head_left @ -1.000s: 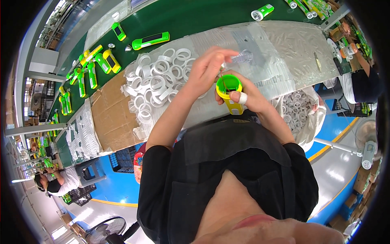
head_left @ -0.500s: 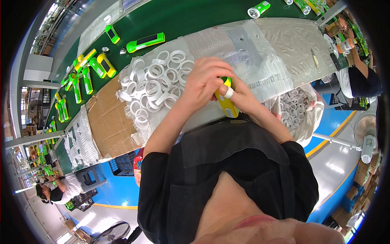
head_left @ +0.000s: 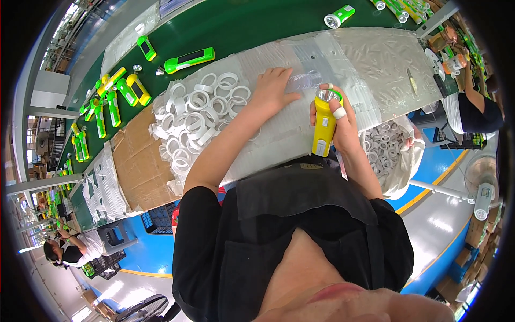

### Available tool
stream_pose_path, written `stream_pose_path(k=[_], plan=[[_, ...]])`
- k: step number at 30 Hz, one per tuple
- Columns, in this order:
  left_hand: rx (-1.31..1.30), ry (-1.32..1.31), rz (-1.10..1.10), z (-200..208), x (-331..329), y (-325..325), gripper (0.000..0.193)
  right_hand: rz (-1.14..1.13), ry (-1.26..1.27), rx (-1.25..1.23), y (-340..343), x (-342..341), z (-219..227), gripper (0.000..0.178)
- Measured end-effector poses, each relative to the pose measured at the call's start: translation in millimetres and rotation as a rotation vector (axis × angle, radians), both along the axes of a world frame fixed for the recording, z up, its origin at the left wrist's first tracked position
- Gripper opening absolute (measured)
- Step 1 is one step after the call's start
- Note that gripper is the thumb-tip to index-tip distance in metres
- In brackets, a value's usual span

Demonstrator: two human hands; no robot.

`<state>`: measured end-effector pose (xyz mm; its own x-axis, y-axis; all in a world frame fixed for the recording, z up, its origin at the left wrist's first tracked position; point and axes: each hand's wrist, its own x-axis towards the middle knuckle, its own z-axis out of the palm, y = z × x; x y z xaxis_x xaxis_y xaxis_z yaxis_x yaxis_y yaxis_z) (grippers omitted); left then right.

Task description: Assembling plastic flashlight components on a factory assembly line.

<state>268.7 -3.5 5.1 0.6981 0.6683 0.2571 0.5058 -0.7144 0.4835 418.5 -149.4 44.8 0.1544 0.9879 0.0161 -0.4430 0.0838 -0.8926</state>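
Note:
A yellow flashlight [head_left: 322, 127] stands nearly upright in my right hand [head_left: 345, 121], its shiny reflector end facing up. My fingers wrap its right side, and white tape covers parts of two of them. By the reflector a green ring [head_left: 337, 94] shows at my fingers; whether it sits on the flashlight I cannot tell. My left hand [head_left: 273, 92] reaches over the plastic-covered bench with fingers stretched out, holding nothing visible. Just right of its fingertips lie thin clear discs [head_left: 306, 80], overlapping in a row. To its left spreads a pile of white rings [head_left: 198, 110].
Green and yellow flashlights [head_left: 129, 91] lie on the green belt [head_left: 241, 27] beyond the bench. A bag of white rings [head_left: 383, 147] hangs at the bench's near right edge. Brown cardboard [head_left: 142, 158] covers the left part. Other people [head_left: 75, 247] sit at far left and right.
My left hand has left the flashlight and moved up and left toward the clear discs. My right hand has carried the flashlight right and turned it more upright, showing its reflector.

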Motion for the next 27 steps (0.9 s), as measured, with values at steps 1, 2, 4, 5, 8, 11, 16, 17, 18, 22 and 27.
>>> stream_pose_path(k=[1, 2, 4, 5, 8, 11, 16, 17, 18, 22, 27], plan=[[-0.028, 0.053, -0.02, -3, 1, 2, 0.062, -0.002, -0.001, 0.002, -1, 1, 0, 0.038], [-0.027, 0.053, -0.02, -7, 2, 5, 0.062, 0.006, -0.002, 0.002, -1, 2, -1, 0.038], [-0.038, 0.006, -0.036, -9, 2, 7, 0.058, 0.012, -0.001, 0.0, -2, 2, -1, 0.037], [-0.038, 0.007, -0.035, -10, 0, 7, 0.058, 0.023, -0.013, 0.002, -1, 1, 1, 0.038], [-0.139, -0.243, -0.021, 7, -6, 2, 0.05, 0.044, -0.043, -0.002, 4, 0, 6, 0.04], [-0.197, -0.522, -0.185, 57, -19, -24, 0.042, 0.104, -0.043, 0.0, 15, -8, 10, 0.042], [-0.055, -0.474, -0.201, 61, -40, -44, 0.037, 0.22, -0.08, 0.0, 26, -28, 21, 0.044], [-0.054, -0.472, -0.196, 62, -43, -42, 0.037, 0.225, -0.077, 0.001, 28, -31, 21, 0.044], [0.0, -0.482, -0.206, 61, -46, -42, 0.038, 0.257, -0.09, -0.009, 30, -34, 20, 0.043], [0.067, -0.508, -0.24, 56, -59, -44, 0.041, 0.375, -0.144, -0.004, 35, -43, 14, 0.044], [0.088, -0.588, -0.168, 49, -62, -48, 0.027, 0.399, -0.065, -0.033, 34, -61, 18, 0.041]])
